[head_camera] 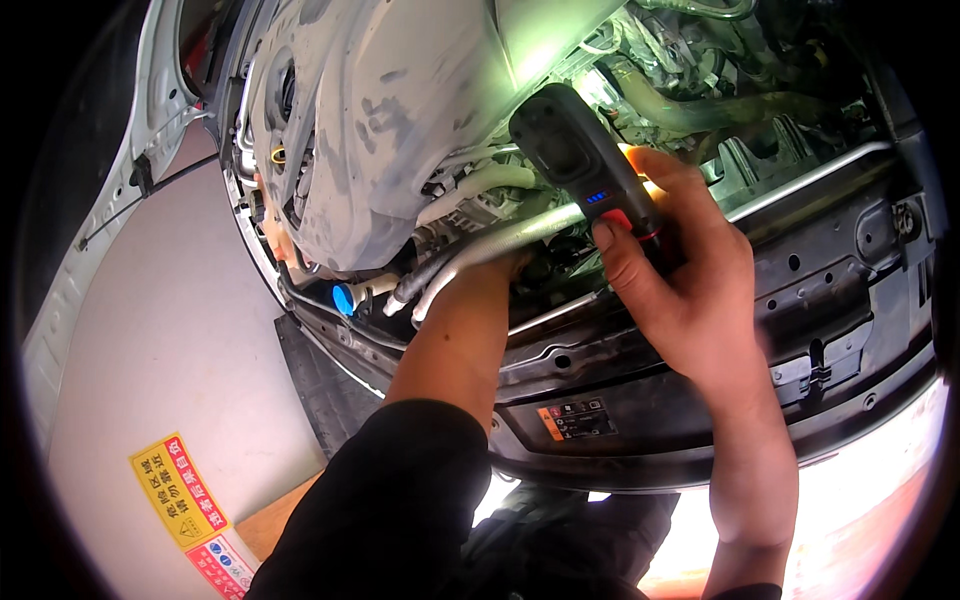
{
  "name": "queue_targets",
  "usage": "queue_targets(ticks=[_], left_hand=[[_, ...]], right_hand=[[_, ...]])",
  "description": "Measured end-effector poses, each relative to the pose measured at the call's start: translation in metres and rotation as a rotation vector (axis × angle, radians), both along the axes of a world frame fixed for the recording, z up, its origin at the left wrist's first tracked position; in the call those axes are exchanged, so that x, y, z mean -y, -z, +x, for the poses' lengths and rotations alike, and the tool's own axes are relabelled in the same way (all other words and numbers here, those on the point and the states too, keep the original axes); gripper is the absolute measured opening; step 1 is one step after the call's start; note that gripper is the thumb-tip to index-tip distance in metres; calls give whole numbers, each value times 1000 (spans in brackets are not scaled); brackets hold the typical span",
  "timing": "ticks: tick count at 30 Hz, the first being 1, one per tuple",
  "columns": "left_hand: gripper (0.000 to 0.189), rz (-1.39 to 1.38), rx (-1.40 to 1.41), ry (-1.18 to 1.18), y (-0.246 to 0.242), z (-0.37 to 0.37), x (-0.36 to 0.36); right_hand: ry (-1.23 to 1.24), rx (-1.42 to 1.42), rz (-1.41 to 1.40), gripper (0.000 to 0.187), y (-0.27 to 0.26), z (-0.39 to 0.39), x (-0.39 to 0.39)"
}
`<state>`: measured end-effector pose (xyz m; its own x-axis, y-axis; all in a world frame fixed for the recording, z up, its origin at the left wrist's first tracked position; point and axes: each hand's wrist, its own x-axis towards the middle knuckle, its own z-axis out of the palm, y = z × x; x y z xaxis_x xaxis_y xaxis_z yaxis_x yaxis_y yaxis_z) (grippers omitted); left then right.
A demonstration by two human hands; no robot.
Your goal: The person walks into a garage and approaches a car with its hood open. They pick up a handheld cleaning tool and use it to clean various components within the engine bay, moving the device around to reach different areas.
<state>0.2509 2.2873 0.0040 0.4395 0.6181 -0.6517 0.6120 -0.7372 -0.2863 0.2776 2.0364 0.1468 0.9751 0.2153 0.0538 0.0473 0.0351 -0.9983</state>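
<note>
My right hand grips a black handheld work light with a red button and small blue indicator lights. My thumb lies by the red button. Bright greenish light falls on the engine parts beyond it. My left forearm reaches down into the engine bay of a vehicle, and the wrist of my left hand passes under a silver sleeved hose. Its fingers are hidden among dark parts, so what they touch cannot be seen. Left of that wrist is a blue reservoir cap on a pale filler neck.
A dusty grey engine cover sits at the upper left. The black front crossmember, bearing a label, runs across before me. A silver metal pipe lies at right. The raised hood edges the left side; warning stickers mark a pale surface.
</note>
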Motion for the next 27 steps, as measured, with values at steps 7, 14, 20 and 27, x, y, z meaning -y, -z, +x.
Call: queue_targets(ticks=[7,14,20,27], left_hand=[[54,-47,-35,14,-4,7,11],[55,-304,-176,39,-101,-22,26],[36,-412,47,40,-244,-61,-23],[32,-567,329,-14,-155,-107,-195]], right_hand=[[-33,49,-157,48,0,1,4],[-39,-5,-103,46,2,-6,-11],[16,-61,-32,43,7,-6,-6],[-60,57,-168,45,9,-14,-19]])
